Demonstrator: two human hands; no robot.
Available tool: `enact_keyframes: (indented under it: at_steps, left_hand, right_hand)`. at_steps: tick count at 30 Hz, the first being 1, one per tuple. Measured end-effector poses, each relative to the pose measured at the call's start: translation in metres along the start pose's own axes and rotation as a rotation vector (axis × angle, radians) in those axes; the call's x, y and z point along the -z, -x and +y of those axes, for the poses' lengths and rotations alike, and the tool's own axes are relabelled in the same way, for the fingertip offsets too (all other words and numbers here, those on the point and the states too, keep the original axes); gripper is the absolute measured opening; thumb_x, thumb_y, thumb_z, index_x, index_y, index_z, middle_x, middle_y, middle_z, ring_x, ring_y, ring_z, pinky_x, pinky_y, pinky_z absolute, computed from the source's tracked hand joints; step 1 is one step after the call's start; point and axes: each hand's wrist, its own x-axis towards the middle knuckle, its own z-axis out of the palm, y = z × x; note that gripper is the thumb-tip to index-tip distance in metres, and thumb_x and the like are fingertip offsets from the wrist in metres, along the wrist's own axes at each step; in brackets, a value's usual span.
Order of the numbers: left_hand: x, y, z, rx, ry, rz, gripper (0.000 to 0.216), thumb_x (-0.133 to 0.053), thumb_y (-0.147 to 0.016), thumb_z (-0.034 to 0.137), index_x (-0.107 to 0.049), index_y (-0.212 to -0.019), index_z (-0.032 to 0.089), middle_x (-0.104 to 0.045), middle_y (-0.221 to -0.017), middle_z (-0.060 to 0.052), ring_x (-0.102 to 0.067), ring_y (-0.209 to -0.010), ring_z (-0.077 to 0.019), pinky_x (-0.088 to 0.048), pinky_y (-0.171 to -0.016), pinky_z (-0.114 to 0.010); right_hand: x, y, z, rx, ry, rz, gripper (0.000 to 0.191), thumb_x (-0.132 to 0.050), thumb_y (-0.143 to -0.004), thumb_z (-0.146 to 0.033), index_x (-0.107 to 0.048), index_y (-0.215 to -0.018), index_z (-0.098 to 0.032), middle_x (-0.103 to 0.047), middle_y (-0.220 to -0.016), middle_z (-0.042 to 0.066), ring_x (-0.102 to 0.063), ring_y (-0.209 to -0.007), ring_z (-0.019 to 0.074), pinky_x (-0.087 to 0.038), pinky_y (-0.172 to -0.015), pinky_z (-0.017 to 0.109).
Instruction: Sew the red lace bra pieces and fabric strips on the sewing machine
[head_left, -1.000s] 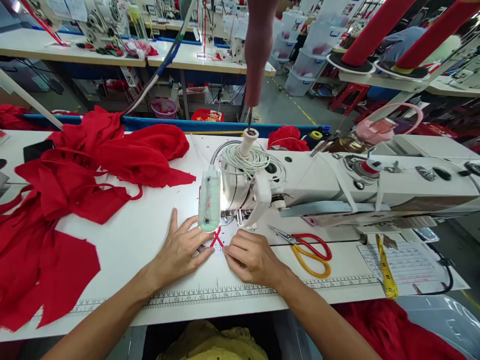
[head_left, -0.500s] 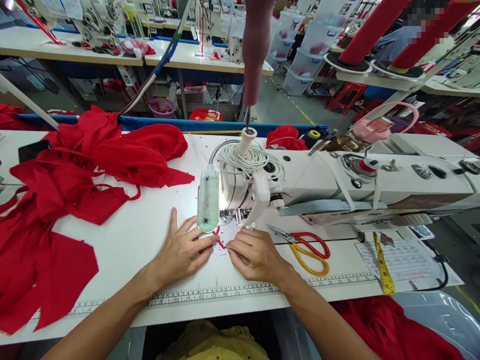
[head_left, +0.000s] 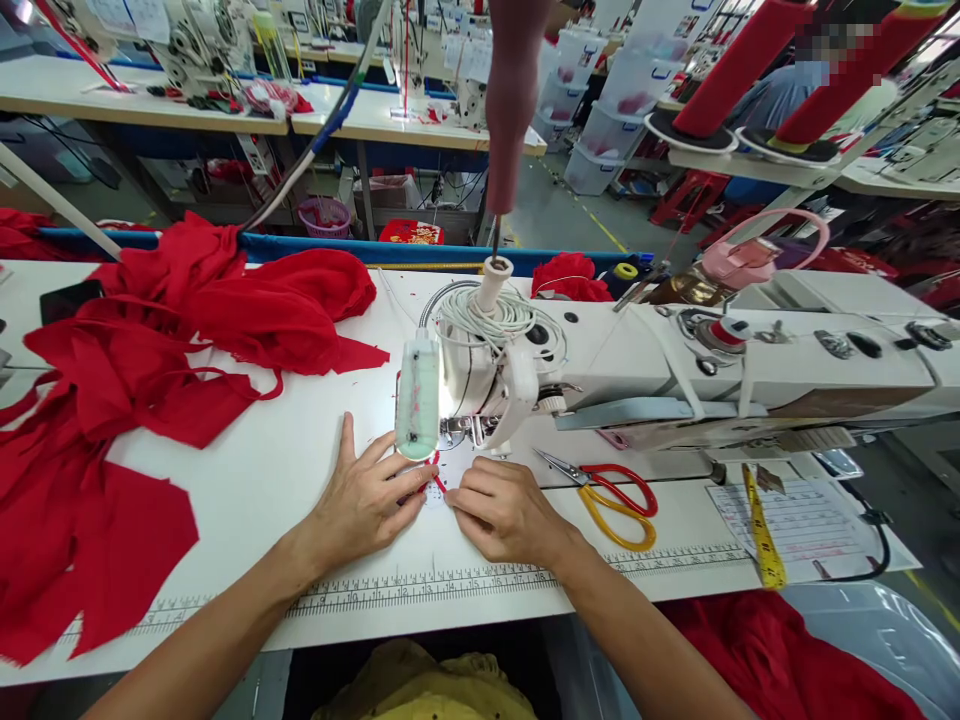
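Observation:
My left hand (head_left: pixel 364 503) lies flat on the white table, fingers spread, its fingertips pressing a thin red strip (head_left: pixel 436 483) and a small white label under the sewing machine's (head_left: pixel 645 370) needle area. My right hand (head_left: pixel 504 512) is curled just to the right, its fingers pinched on the same red strip and label. Most of the strip is hidden behind the machine's pale green lamp (head_left: pixel 418 397) and my fingers.
A heap of red fabric pieces (head_left: pixel 150 350) covers the left of the table (head_left: pixel 262 470). Red-and-yellow scissors (head_left: pixel 611 495) lie right of my right hand, with a yellow tape measure (head_left: pixel 759 530) and a printed sheet beyond. Red thread cones stand at upper right.
The crossed red strip has moved in under the presser foot, so less of it shows. Both hands shifted slightly toward the needle.

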Motion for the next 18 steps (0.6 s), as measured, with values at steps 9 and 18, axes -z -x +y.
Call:
enact_keyframes:
  at_steps: [9, 18]
  left_hand:
    - [-0.003, -0.003, 0.0, -0.007, -0.072, 0.011, 0.026, -0.049, -0.1, 0.023, -0.066, -0.119, 0.026, -0.074, -0.119, -0.005, -0.06, -0.123, -0.0304, 0.009, -0.115, -0.073]
    - [-0.006, -0.001, 0.003, -0.015, -0.112, 0.035, 0.032, -0.052, -0.096, 0.018, -0.066, -0.124, 0.027, -0.071, -0.117, -0.006, -0.056, -0.123, -0.0321, -0.013, -0.115, -0.075]
  right_hand:
    - [-0.004, -0.001, 0.0, -0.049, 0.055, 0.033, 0.014, -0.053, -0.089, -0.011, -0.064, -0.084, -0.019, -0.058, -0.072, 0.002, -0.049, -0.072, 0.0159, -0.033, -0.063, 0.029]
    - [-0.013, -0.004, 0.001, -0.175, 0.137, 0.104, 0.029, -0.051, -0.094, -0.012, -0.067, -0.118, -0.019, -0.066, -0.086, 0.004, -0.056, -0.073, 0.0158, -0.038, -0.062, 0.03]
